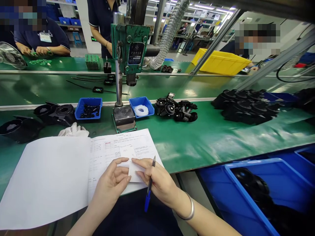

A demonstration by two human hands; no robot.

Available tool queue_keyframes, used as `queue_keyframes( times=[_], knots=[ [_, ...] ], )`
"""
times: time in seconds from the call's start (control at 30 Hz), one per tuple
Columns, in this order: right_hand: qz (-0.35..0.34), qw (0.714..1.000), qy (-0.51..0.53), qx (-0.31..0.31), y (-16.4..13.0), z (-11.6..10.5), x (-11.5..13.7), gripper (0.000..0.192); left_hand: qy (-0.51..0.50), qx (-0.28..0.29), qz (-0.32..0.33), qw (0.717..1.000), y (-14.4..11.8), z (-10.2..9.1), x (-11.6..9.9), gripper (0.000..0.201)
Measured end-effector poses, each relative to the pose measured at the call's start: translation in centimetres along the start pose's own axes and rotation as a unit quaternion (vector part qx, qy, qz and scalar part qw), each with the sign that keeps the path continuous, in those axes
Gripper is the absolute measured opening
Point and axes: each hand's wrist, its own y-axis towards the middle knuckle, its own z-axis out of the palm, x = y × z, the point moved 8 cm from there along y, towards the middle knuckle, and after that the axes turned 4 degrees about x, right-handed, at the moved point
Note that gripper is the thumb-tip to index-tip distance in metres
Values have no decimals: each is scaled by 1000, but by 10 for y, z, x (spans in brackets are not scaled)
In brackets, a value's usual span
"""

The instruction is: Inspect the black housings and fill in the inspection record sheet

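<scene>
An open booklet of printed sheets lies in front of me, its blank white page folded out to the left. Over the printed page I hold a small white paper slip between both hands. My left hand grips the slip's left edge with thumb and fingers. With a ballpoint pen held among its fingers, blue cap end pointing down, my right hand also touches the slip's right side. Some handwriting shows on the paper just above the fingertips.
Beyond the booklet stands a green hand press, between blue bins of black parts and white rings. A white glove lies at left. Black assemblies sit on the green table. Large blue crates are lower right. Co-workers sit opposite.
</scene>
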Motion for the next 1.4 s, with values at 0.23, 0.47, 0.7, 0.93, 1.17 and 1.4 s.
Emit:
queue_keyframes(
  times=[0.23,0.47,0.7,0.93,1.17,1.4],
  knots=[
    [-69,994,-83,10,-3,2,7,22,-38,-6,-14,999,2,2,0,47],
    [46,993,109,-28,-3,-4,-12,26,8,67,-24,997,2,8,7,40],
    [250,878,404,-56,-4,0,-39,39,279,59,104,953,-2,0,-18,22],
    [291,810,503,73,2,14,-32,43,250,106,45,962,-1,4,-29,34],
    [246,821,473,205,11,18,-17,40,253,155,7,955,-4,17,-31,39],
    [225,866,380,235,17,14,-13,37,284,130,1,950,-5,12,-25,39]
  ],
)
